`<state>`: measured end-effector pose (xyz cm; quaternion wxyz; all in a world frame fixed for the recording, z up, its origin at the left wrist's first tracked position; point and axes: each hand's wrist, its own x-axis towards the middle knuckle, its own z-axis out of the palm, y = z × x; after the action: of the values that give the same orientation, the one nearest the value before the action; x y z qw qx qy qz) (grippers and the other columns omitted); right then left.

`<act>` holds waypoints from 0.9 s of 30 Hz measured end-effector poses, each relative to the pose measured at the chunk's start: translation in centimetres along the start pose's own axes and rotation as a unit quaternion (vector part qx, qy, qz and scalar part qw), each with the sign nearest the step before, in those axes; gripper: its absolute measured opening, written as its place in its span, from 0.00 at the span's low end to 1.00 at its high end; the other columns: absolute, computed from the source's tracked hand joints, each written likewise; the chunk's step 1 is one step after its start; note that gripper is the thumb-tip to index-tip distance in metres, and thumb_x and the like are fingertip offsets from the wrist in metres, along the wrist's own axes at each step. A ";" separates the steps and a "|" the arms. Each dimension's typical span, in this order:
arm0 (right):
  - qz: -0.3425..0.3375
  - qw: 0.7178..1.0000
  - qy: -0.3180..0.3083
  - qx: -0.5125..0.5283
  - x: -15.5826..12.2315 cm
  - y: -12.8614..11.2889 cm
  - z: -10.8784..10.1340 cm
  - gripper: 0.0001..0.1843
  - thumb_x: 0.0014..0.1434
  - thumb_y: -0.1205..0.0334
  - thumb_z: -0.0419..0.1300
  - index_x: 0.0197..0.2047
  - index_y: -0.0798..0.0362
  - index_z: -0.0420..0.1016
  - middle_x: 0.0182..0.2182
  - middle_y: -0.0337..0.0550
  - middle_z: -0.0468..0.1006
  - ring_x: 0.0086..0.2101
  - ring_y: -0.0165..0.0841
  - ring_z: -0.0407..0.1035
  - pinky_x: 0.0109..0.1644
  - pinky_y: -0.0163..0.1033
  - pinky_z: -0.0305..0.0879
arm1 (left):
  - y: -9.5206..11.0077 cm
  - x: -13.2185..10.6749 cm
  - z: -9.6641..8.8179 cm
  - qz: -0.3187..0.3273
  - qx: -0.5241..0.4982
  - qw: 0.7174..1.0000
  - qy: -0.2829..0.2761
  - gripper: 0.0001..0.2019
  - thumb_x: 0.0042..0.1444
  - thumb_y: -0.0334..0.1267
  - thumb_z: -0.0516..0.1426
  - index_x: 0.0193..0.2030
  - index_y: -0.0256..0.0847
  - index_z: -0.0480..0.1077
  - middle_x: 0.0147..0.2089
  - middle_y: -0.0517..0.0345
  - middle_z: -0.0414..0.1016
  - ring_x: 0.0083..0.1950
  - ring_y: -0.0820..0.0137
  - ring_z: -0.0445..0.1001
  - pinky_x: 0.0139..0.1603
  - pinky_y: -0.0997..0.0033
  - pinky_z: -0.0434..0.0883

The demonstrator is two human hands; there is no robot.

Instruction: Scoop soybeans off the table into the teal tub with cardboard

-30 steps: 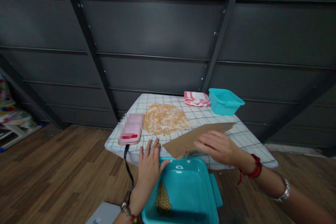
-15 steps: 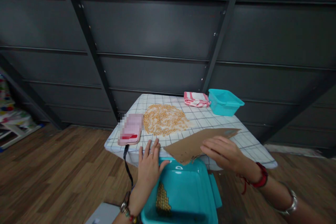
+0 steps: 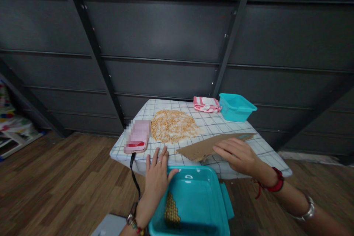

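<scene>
My left hand (image 3: 157,175) grips the near-left rim of a teal plastic tub (image 3: 193,202), fingers stretched up against the table's edge and thumb over the rim. A small heap of yellow beans (image 3: 172,212) lies inside the tub. My right hand (image 3: 238,155) holds a flat piece of brown cardboard (image 3: 210,145) by its near edge, lying low over the checked tablecloth (image 3: 249,143). A wide spread of yellow beans (image 3: 173,125) covers the cloth just beyond the cardboard.
A pink phone-like case (image 3: 137,136) with a black strap lies at the table's left corner. A pink striped cloth (image 3: 207,104) and a second teal tub (image 3: 236,107) sit at the back right. Dark metal wall behind; wooden floor around.
The cardboard has swung away from the tub's rim and dropped flatter onto the table, shifting right with my right hand. My left hand has stayed on the tub.
</scene>
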<state>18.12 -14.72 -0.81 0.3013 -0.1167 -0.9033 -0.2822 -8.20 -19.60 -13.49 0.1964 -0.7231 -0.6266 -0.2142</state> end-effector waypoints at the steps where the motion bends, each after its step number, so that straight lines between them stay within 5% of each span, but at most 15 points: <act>1: 0.000 1.000 -0.003 -0.001 -0.2 0.0 0.0 0.16 0.56 0.77 0.45 0.44 0.56 0.67 0.33 0.46 0.76 0.34 0.31 0.69 0.37 0.38 0.65 | 0.0 0.0 0.0 -0.001 -0.002 1.000 -0.001 0.30 0.55 0.59 0.42 0.52 0.37 0.66 0.58 0.48 0.65 0.59 0.51 0.60 0.56 0.45 0.55; 9: 0.000 0.999 -0.045 0.013 -1.5 -0.2 -0.4 0.14 0.59 0.74 0.45 0.45 0.55 0.67 0.34 0.45 0.76 0.36 0.30 0.68 0.38 0.38 0.65 | -0.1 -0.1 0.4 -0.001 -0.003 1.000 0.008 0.29 0.56 0.57 0.42 0.53 0.39 0.65 0.58 0.49 0.66 0.59 0.53 0.60 0.58 0.46 0.52; 18: -0.027 0.999 -0.006 -0.021 -1.2 1.3 1.2 0.15 0.58 0.78 0.45 0.45 0.58 0.66 0.34 0.47 0.76 0.36 0.32 0.69 0.39 0.40 0.66 | 0.0 -0.2 0.1 -0.001 -0.001 1.000 -0.007 0.30 0.55 0.59 0.43 0.53 0.39 0.65 0.58 0.49 0.65 0.59 0.52 0.60 0.57 0.46 0.53; 27: -0.024 1.000 -0.006 -0.008 -0.9 0.3 0.2 0.13 0.58 0.76 0.47 0.42 0.56 0.68 0.32 0.45 0.76 0.35 0.30 0.69 0.37 0.38 0.66 | 0.0 -0.2 0.4 -0.006 -0.002 1.000 0.004 0.30 0.55 0.59 0.43 0.53 0.39 0.65 0.58 0.49 0.65 0.59 0.52 0.60 0.58 0.45 0.52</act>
<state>18.85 -14.37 -1.28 0.2876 -0.0992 -0.9054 -0.2961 -8.16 -19.57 -13.92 0.1968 -0.7190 -0.6294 -0.2194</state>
